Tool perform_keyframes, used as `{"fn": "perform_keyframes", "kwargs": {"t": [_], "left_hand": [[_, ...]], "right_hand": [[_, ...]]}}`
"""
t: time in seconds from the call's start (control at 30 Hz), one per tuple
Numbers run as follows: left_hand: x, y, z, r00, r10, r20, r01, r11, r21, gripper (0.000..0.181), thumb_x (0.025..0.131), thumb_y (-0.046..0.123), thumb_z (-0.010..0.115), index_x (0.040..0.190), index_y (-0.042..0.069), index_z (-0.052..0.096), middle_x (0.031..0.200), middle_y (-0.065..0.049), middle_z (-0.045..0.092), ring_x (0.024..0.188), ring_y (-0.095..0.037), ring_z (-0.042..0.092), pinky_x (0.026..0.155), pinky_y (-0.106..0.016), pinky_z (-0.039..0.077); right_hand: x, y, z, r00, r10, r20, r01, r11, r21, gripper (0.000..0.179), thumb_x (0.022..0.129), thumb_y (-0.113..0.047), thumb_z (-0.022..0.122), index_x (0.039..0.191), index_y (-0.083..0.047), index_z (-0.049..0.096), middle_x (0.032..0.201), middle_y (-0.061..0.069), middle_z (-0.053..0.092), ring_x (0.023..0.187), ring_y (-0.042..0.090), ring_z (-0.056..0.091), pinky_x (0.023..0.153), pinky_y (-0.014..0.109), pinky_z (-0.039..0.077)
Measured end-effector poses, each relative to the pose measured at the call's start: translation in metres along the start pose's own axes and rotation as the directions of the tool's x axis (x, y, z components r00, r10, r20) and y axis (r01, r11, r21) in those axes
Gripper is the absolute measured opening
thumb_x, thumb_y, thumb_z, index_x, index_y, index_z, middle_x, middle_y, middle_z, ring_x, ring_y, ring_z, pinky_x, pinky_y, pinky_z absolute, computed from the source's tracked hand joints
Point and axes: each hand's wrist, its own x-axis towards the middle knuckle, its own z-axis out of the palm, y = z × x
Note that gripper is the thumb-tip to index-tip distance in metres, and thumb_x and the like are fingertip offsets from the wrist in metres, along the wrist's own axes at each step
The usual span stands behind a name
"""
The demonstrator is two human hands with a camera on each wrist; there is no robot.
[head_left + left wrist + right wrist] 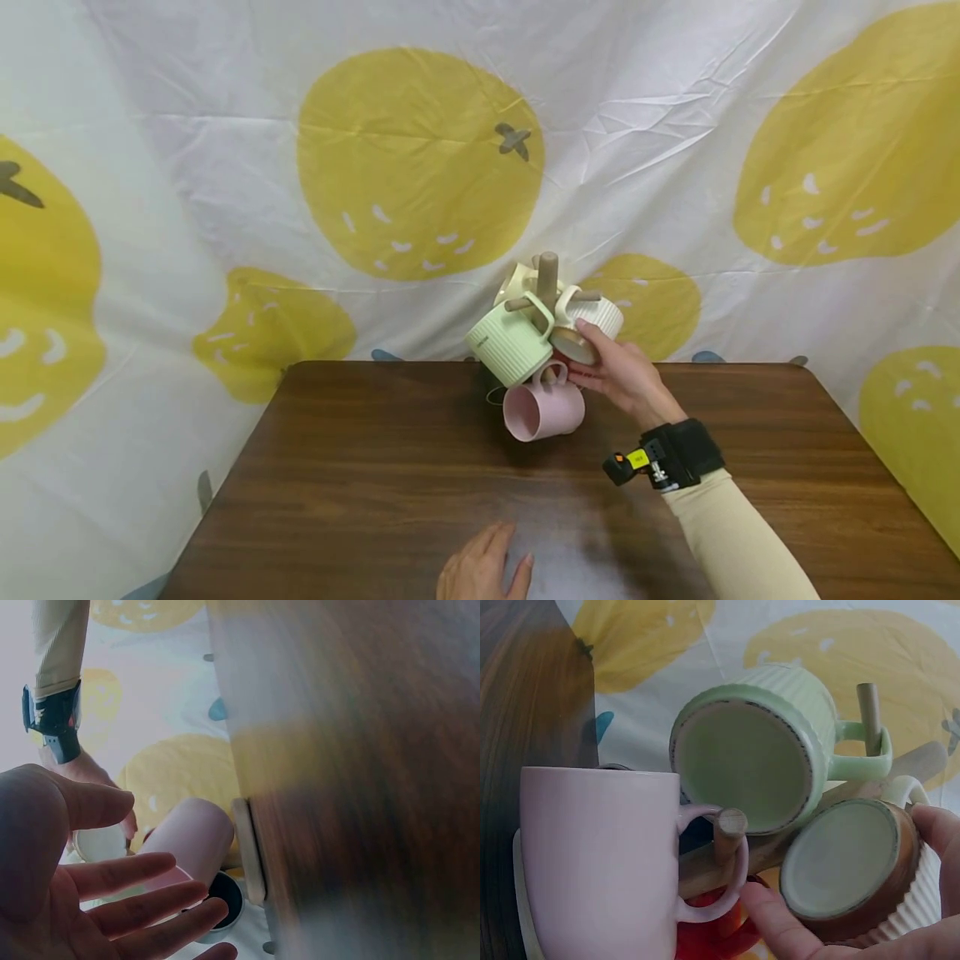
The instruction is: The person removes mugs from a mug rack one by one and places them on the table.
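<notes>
A wooden mug tree (548,275) stands at the back of the table with mugs on its pegs. My right hand (618,375) holds a white ribbed mug (600,315) with a brown base, thumb on one side and fingers at the other. That mug's handle is around a peg. Beside it hang a light green ribbed mug (506,346) and, lower, a pink mug (551,408), whose handle is around a peg (730,823). My left hand (480,567) is over the table's near part, fingers extended and holding nothing, as the left wrist view (112,892) shows.
A pale yellow mug (513,283) hangs behind the green one. Lower on the tree are a red mug (720,937) and a dark-inside mug (229,900), both partly hidden. The brown wooden table (360,483) meets a fruit-print cloth (225,208) behind.
</notes>
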Motion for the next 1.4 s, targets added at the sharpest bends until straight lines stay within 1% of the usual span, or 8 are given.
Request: {"fn": "perform_keyframes", "kwargs": {"t": [0.17, 0.33, 0.4, 0.5, 0.63, 0.8, 1.17, 1.4], "left_hand": [[0.000, -0.001, -0.001, 1.000, -0.001, -0.009, 0.001, 1.000, 0.006, 0.035, 0.078, 0.035, 0.069, 0.102, 0.009, 0.070, 0.098, -0.007, 0.073, 0.087, -0.022, 0.067, 0.065, -0.041, 0.056], [0.001, 0.000, -0.004, 0.998, -0.041, 0.057, 0.041, 0.999, -0.009, 0.036, 0.080, 0.036, 0.067, 0.103, 0.008, 0.070, 0.101, -0.009, 0.072, 0.089, -0.024, 0.067, 0.068, -0.043, 0.056], [0.001, 0.000, -0.005, 0.995, -0.051, 0.081, 0.053, 0.998, -0.015, 0.037, 0.081, 0.037, 0.066, 0.104, 0.008, 0.069, 0.102, -0.010, 0.072, 0.090, -0.025, 0.066, 0.069, -0.044, 0.056], [0.002, 0.000, -0.005, 0.994, -0.054, 0.093, 0.056, 0.998, -0.020, 0.037, 0.081, 0.037, 0.066, 0.104, 0.008, 0.069, 0.102, -0.009, 0.072, 0.090, -0.025, 0.066, 0.069, -0.044, 0.056], [0.002, -0.001, -0.003, 0.996, -0.036, 0.077, 0.038, 0.999, -0.018, 0.037, 0.081, 0.036, 0.066, 0.104, 0.008, 0.069, 0.102, -0.009, 0.072, 0.090, -0.025, 0.066, 0.069, -0.044, 0.056], [0.002, -0.001, 0.001, 0.999, -0.012, 0.046, 0.012, 1.000, -0.009, 0.036, 0.080, 0.036, 0.067, 0.104, 0.008, 0.069, 0.101, -0.008, 0.072, 0.089, -0.023, 0.066, 0.068, -0.042, 0.056], [0.004, 0.000, 0.003, 0.999, 0.005, 0.040, -0.005, 1.000, -0.004, 0.036, 0.080, 0.036, 0.067, 0.103, 0.009, 0.069, 0.101, -0.006, 0.072, 0.089, -0.023, 0.066, 0.068, -0.041, 0.056], [0.005, 0.001, 0.002, 0.998, 0.001, 0.060, -0.001, 1.000, -0.014, 0.036, 0.081, 0.036, 0.066, 0.103, 0.009, 0.069, 0.102, -0.007, 0.072, 0.090, -0.024, 0.065, 0.068, -0.043, 0.056]], "right_hand": [[0.003, -0.001, 0.002, 0.998, -0.029, -0.055, 0.029, 1.000, 0.009, 0.075, 0.084, -0.046, 0.065, 0.134, 0.003, 0.038, 0.119, 0.019, 0.053, 0.112, 0.030, 0.057, 0.094, 0.038, 0.049], [0.004, -0.001, 0.001, 0.996, -0.043, -0.080, 0.040, 0.999, -0.030, 0.076, 0.083, -0.045, 0.066, 0.133, 0.005, 0.040, 0.117, 0.016, 0.052, 0.105, 0.023, 0.060, 0.092, 0.035, 0.050], [0.004, -0.001, -0.001, 0.996, -0.048, -0.077, 0.046, 0.998, -0.038, 0.076, 0.083, -0.045, 0.066, 0.133, 0.005, 0.039, 0.119, 0.016, 0.050, 0.105, 0.022, 0.060, 0.093, 0.037, 0.049], [0.004, -0.003, -0.004, 0.996, -0.059, -0.067, 0.056, 0.997, -0.046, 0.077, 0.083, -0.045, 0.066, 0.134, 0.006, 0.038, 0.121, 0.016, 0.049, 0.108, 0.024, 0.058, 0.095, 0.038, 0.048], [0.002, -0.007, -0.008, 0.996, -0.068, -0.061, 0.066, 0.997, -0.046, 0.077, 0.083, -0.044, 0.066, 0.134, 0.006, 0.037, 0.121, 0.015, 0.048, 0.107, 0.023, 0.059, 0.096, 0.038, 0.047], [0.001, -0.011, -0.013, 0.995, -0.080, -0.066, 0.077, 0.996, -0.048, 0.076, 0.083, -0.044, 0.066, 0.133, 0.006, 0.038, 0.118, 0.013, 0.049, 0.099, 0.017, 0.061, 0.096, 0.038, 0.046], [-0.003, -0.017, -0.021, 0.993, -0.088, -0.082, 0.083, 0.994, -0.069, 0.075, 0.083, -0.044, 0.067, 0.131, 0.005, 0.038, 0.116, 0.012, 0.049, 0.097, 0.018, 0.063, 0.091, 0.038, 0.050], [-0.006, -0.020, -0.024, 0.993, -0.089, -0.081, 0.084, 0.995, -0.059, 0.075, 0.083, -0.043, 0.066, 0.132, 0.006, 0.035, 0.116, 0.013, 0.049, 0.098, 0.021, 0.063, 0.093, 0.040, 0.048]]}}
